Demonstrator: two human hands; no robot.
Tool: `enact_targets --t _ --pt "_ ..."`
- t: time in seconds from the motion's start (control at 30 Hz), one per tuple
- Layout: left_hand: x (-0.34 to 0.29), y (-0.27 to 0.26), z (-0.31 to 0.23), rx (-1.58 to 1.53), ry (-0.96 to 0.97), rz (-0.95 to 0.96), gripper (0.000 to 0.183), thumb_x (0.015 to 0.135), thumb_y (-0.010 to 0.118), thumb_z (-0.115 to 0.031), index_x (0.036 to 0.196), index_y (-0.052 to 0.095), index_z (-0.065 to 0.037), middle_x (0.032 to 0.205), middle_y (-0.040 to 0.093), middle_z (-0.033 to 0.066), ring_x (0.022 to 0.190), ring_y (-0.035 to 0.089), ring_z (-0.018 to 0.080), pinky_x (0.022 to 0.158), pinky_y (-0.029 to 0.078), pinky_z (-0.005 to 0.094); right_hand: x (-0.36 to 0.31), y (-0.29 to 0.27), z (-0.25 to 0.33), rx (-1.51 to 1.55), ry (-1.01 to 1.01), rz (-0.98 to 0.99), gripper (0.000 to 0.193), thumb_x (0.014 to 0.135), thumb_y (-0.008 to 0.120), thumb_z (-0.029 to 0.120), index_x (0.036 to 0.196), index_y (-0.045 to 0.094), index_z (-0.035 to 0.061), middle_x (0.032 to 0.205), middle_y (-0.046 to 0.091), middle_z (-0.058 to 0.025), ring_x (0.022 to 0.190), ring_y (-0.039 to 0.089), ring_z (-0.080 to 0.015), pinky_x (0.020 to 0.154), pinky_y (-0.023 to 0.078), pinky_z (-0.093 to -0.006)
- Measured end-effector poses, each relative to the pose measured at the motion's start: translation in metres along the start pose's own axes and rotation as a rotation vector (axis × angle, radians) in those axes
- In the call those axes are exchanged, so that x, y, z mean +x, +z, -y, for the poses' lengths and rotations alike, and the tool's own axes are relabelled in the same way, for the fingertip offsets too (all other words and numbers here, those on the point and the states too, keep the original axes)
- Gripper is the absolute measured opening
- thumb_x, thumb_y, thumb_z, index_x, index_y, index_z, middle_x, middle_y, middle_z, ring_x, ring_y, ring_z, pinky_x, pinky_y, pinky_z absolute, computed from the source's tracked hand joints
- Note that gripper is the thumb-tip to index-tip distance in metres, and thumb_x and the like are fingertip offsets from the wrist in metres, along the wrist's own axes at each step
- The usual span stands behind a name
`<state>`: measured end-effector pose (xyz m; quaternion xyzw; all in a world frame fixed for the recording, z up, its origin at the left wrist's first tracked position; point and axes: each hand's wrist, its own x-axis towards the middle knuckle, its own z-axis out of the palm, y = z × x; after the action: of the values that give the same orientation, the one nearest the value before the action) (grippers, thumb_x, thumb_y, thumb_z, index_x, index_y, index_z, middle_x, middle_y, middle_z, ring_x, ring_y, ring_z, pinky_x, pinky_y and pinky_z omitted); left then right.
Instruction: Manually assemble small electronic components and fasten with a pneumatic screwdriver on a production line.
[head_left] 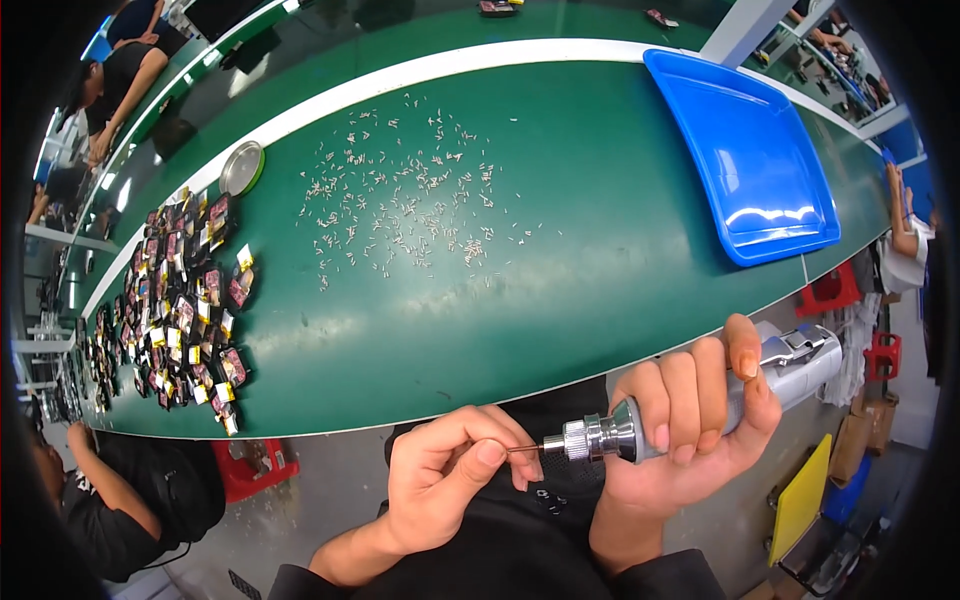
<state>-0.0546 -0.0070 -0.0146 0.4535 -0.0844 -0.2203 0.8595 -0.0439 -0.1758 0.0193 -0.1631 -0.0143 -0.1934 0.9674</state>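
Note:
My right hand (pixel 690 410) wraps round a silver power screwdriver (pixel 808 368), held sideways in front of my body just off the table's near edge. Its lever lies along the upper side, beside my raised index finger. From the knurled chuck (pixel 578 440) a thin, copper-coloured bit (pixel 524 449) points left. My left hand (pixel 440 475) is closed in a pinch, thumb and index finger at the far end of that bit. Whether something tiny sits at the tip cannot be made out. Many small silver screws (pixel 473 248) lie scattered on the green table (pixel 590 290) beyond my hands.
At the left, many small black parts with yellow and white tabs (pixel 180 290) are heaped. A round, shallow tin (pixel 242 168) stands behind them. A blue tray (pixel 690 130) lies at the right. Another person (pixel 110 490) sits at the lower left, near a red stool (pixel 255 470).

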Motion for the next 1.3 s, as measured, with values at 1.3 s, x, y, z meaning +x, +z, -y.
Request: enact_targets --t 1.3 --pt "0.077 -0.003 -0.111 1.658 0.248 -0.073 0.012 0.085 0.061 -0.008 0.076 0.062 0.000 0.061 0.058 0.0134 0.056 0.058 0.0293 0.053 0.045 0.0355 0.024 -0.049 0.003 0.032 0.038 -0.120 0.010 0.090 0.044 0.016 0.089 0.046 0.0069 0.049 0.036 0.0011 0.040 0.037 -0.0103 0.047 0.038 -0.0286"
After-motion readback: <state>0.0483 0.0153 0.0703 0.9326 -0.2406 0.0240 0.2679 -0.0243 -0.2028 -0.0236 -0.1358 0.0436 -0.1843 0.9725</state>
